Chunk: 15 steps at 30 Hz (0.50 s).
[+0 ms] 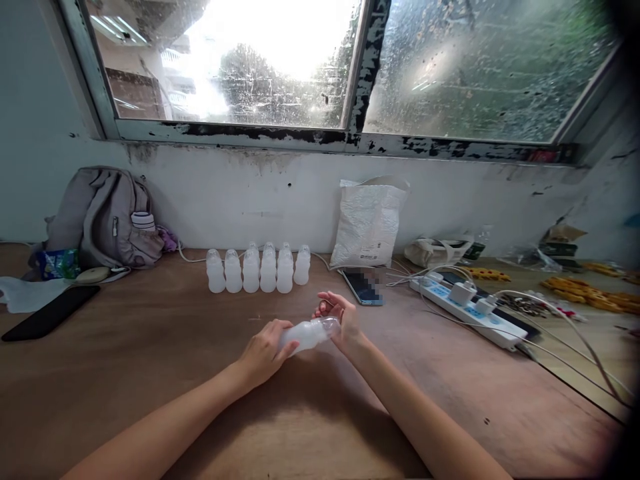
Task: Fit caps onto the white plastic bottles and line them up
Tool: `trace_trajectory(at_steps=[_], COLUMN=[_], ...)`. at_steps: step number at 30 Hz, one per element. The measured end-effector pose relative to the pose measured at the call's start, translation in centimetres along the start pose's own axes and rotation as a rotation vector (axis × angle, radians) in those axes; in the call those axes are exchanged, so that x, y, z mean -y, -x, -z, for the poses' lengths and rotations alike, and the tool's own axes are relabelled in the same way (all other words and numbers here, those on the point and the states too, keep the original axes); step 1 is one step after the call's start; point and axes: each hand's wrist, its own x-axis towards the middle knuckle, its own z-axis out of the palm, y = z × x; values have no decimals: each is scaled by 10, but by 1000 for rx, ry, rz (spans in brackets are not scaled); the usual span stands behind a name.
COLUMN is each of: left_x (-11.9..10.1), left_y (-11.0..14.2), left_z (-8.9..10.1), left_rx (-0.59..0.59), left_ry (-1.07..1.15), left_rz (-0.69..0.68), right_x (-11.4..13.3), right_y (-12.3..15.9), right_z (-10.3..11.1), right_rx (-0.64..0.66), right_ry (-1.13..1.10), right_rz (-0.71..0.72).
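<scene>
A frosted white bottle (303,335) with a clear dome cap lies tilted above the table, its cap end to the right. My left hand (265,353) is wrapped round the bottle's base end, thumb on the near side. Beside the cap is my right hand (345,323), palm turned toward it and fingers loosely curled and apart above it. Whether the palm presses on the cap I cannot tell. Farther back, several similar capped bottles (268,270) stand upright in a cluster.
Behind my right hand lies a phone (363,287), with a white padded mailer (370,223) against the wall. A power strip (470,313) with plugs and loose cables is at right, near orange items (590,293). A grey backpack (103,220) and a black flat object (50,313) sit left.
</scene>
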Motion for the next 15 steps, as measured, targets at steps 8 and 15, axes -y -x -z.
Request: trace_trajectory(at_steps=[8,15], left_x=[-2,27], left_y=[-4,-15], left_z=[5,-3], left_rx=[153,-7], left_ry=[205,481], left_rz=[-26,184], right_x=[12,3], right_y=[9,2], right_z=[-9,-2], right_rx=[35,1], right_ry=[-255,-214], right_rz=[8,-6])
